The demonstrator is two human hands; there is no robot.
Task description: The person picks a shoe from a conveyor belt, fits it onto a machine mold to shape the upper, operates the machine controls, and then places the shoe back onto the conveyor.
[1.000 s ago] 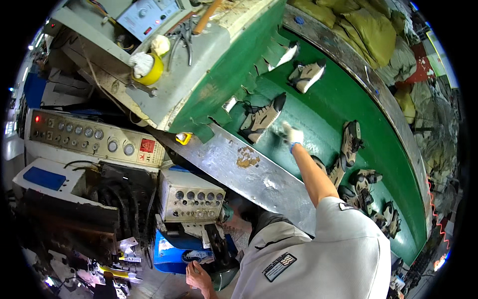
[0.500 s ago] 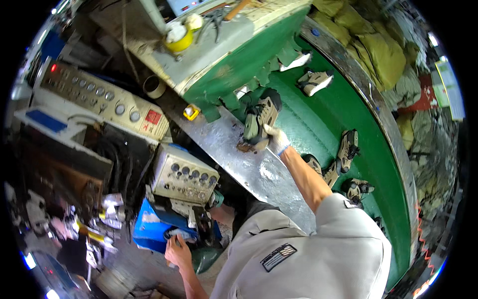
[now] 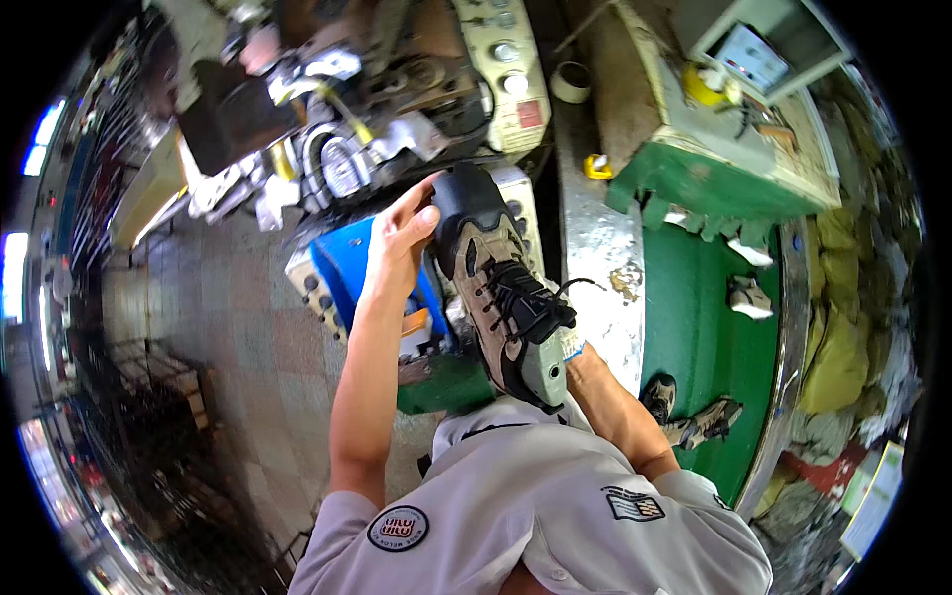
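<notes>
A brown and black lace-up shoe (image 3: 491,283) is held up in front of my body, its black toe pointing away and its heel toward me. At the toe is my bare left hand (image 3: 402,233), its fingertips against the left side and the thumb beside it. My right hand (image 3: 572,345) is mostly hidden behind the heel end. Only a bit of its white glove shows there, and its fingers are out of sight. Black laces hang loose over the shoe's tongue, and a grey-green piece covers the heel.
Behind the shoe stand a blue bin (image 3: 342,263) and a control panel with knobs (image 3: 516,89). To the right, a metal ledge (image 3: 605,268) borders a green conveyor trough (image 3: 684,297) with several shoes. Stacked yellowish sacks (image 3: 833,337) line the far right.
My view has swung left. The shoe has come off the metal ledge to in front of my body with my right hand. My left hand has risen from the blue bin to the shoe's toe.
</notes>
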